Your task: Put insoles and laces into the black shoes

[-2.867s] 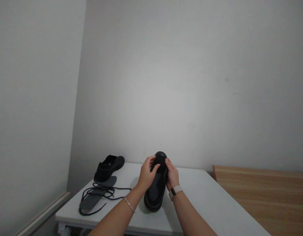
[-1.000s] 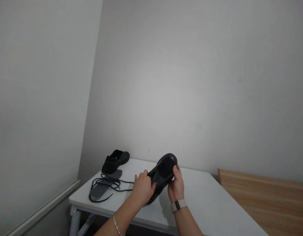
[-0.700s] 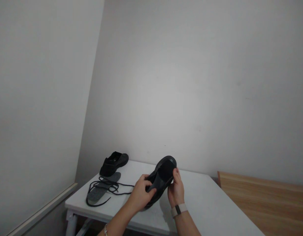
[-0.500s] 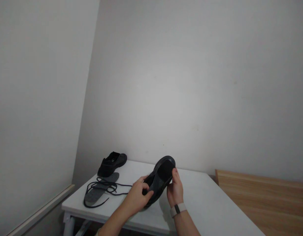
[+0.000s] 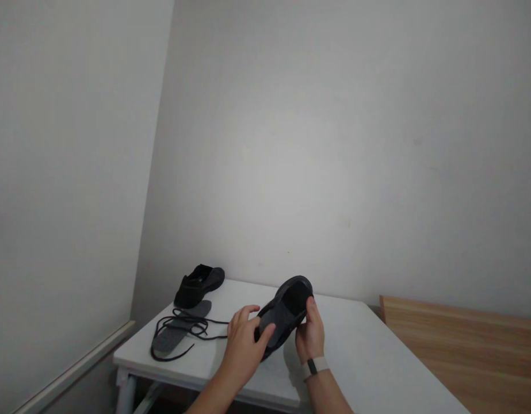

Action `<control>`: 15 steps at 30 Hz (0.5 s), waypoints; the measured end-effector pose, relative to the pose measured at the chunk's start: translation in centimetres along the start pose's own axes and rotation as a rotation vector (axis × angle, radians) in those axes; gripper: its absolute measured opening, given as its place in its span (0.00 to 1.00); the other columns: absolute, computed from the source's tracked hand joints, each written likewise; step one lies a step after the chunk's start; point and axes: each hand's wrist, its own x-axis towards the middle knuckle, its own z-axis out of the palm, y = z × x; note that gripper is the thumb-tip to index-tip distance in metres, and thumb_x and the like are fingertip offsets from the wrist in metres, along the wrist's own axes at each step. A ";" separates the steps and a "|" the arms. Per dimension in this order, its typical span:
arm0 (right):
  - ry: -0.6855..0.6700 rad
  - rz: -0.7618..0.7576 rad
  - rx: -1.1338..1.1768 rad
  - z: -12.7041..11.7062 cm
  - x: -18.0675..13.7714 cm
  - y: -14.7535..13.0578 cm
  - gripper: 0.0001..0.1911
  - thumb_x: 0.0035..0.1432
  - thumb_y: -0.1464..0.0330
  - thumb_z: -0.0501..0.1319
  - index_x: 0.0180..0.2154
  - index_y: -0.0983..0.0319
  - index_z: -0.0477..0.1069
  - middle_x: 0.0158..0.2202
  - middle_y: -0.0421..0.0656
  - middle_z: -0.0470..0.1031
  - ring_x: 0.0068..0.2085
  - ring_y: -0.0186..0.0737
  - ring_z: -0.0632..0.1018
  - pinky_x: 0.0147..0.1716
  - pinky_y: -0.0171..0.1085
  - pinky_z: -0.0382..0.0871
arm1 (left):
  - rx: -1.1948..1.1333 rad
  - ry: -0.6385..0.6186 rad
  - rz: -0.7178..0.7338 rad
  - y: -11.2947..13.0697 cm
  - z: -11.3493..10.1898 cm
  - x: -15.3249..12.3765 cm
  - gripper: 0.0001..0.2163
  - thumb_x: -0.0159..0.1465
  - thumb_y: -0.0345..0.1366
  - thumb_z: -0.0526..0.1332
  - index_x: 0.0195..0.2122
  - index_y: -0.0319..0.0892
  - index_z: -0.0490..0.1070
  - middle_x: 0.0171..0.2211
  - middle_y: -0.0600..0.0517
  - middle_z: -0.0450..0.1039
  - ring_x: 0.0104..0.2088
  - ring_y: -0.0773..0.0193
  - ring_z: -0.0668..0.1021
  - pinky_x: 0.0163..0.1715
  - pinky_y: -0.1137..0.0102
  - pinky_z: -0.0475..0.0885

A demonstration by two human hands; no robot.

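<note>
A black shoe (image 5: 286, 316) is held tilted above the table between my two hands, its dark grey inner surface turned towards me. My right hand (image 5: 312, 333), with a pale band and dark clasp on the wrist, grips its right side, thumb over the edge. At the near end, my left hand (image 5: 248, 336) has its thumb and fingers around the shoe, with the index finger lifted a little. To the left lies a grey insole (image 5: 168, 340) with a long black shoelace (image 5: 190, 322) looped over it. Behind the insole sits a second black shoe (image 5: 198, 286).
The white table (image 5: 360, 356) stands against the grey wall (image 5: 300, 144). A wooden board (image 5: 455, 339) is beyond its right edge. A pale ledge (image 5: 84, 365) runs along the left wall.
The held shoe and both hands have shifted slightly right in view. My left index finger has lifted and spread away from the shoe. The other things show only a slight camera shift.
</note>
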 end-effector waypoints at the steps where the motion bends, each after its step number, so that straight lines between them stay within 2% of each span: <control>1: 0.001 -0.003 -0.002 0.0 0.0 0.0 0.16 0.63 0.61 0.63 0.48 0.64 0.73 0.51 0.47 0.75 0.52 0.47 0.74 0.54 0.52 0.65 | -0.001 -0.002 0.000 0.0 0.0 -0.2 0.09 0.60 0.40 0.62 0.26 0.45 0.78 0.49 0.43 0.74 0.54 0.44 0.71 0.56 0.48 0.63; 4: 0.003 -0.015 -0.008 0.0 0.0 0.1 0.16 0.63 0.60 0.63 0.48 0.64 0.73 0.51 0.47 0.75 0.52 0.47 0.74 0.54 0.51 0.65 | -0.039 -0.002 -0.001 0.1 0.0 -0.3 0.14 0.63 0.42 0.57 0.24 0.45 0.77 0.51 0.44 0.73 0.56 0.45 0.70 0.57 0.51 0.62; 8: 0.011 -0.030 -0.014 -0.1 -0.1 0.1 0.16 0.62 0.61 0.63 0.48 0.64 0.73 0.54 0.47 0.73 0.54 0.47 0.73 0.54 0.51 0.65 | -0.144 -0.022 -0.016 0.3 0.0 -0.2 0.19 0.66 0.45 0.52 0.25 0.44 0.76 0.48 0.43 0.72 0.52 0.51 0.73 0.54 0.59 0.67; 15: 0.016 -0.030 -0.016 0.0 -0.1 0.0 0.18 0.61 0.60 0.64 0.49 0.63 0.73 0.54 0.47 0.74 0.54 0.47 0.74 0.53 0.51 0.66 | -0.259 -0.018 -0.046 0.4 0.1 -0.9 0.20 0.65 0.49 0.52 0.28 0.43 0.78 0.49 0.43 0.71 0.52 0.51 0.74 0.55 0.61 0.68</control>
